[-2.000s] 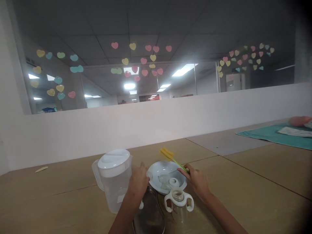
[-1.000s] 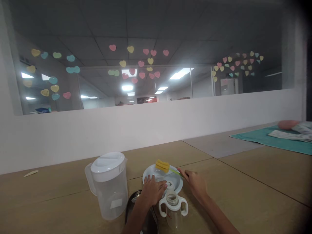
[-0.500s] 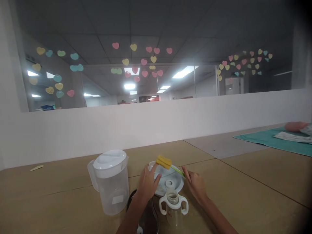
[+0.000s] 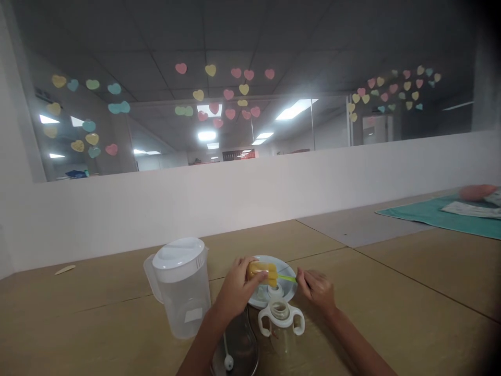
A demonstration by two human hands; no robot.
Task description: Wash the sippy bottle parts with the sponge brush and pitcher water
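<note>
My right hand (image 4: 318, 290) is closed around the thin green handle of a yellow sponge brush (image 4: 271, 274). The sponge head points left and sits partly inside a clear cap (image 4: 255, 267). Fingers and thumb of my left hand (image 4: 236, 286) are wrapped round that cap, partly hiding it. Both hands are above a pale bowl (image 4: 288, 270), where a white ring (image 4: 275, 291) lies partly hidden. Just in front of the bowl stands a clear baby bottle (image 4: 282, 339), upright and uncapped, with two white handles.
A lidded, translucent pitcher (image 4: 183, 292) stands to the left. Beneath my left forearm is a dark metal tray (image 4: 245, 342) holding a white straw with a round end (image 4: 228, 361). A teal cloth (image 4: 422, 211) lies far right, and a low white wall (image 4: 235, 201) runs behind the table.
My left hand has taken hold of the clear cap, and the sponge head is now partly inside it. The brush has come slightly lower and lies more level.
</note>
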